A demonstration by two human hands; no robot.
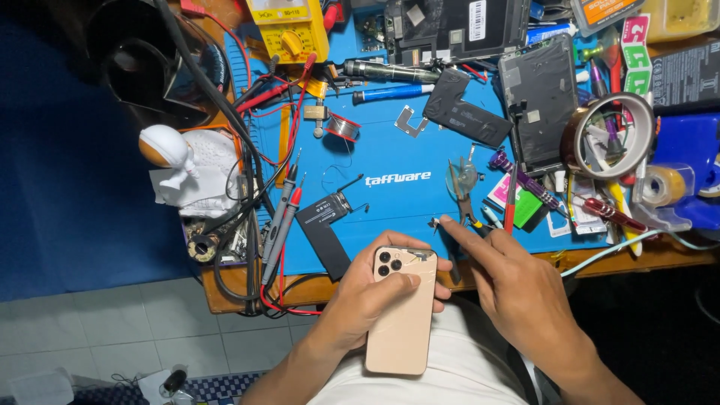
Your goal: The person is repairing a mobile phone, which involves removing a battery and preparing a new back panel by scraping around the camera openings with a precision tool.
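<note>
Fingers of my left hand are clamped round the gold phone, off the mat's near edge; right hand, forefinger out, others curled, reaches for a tiny part. Mid-disassembly I'd say; picking it up needs a careful pinch.

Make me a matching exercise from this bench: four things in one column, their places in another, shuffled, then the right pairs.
Things:
1. gold phone
2. multimeter
3. tape roll
4. solder spool

Places:
A. far edge of the blue mat, top left
B. on the mat, below the multimeter
C. in the left hand, back side up
D. right side of the bench, beside the opened phone

Pairs: 1-C, 2-A, 3-D, 4-B

The right hand points a finger at a small part near the mat's front edge.
</note>
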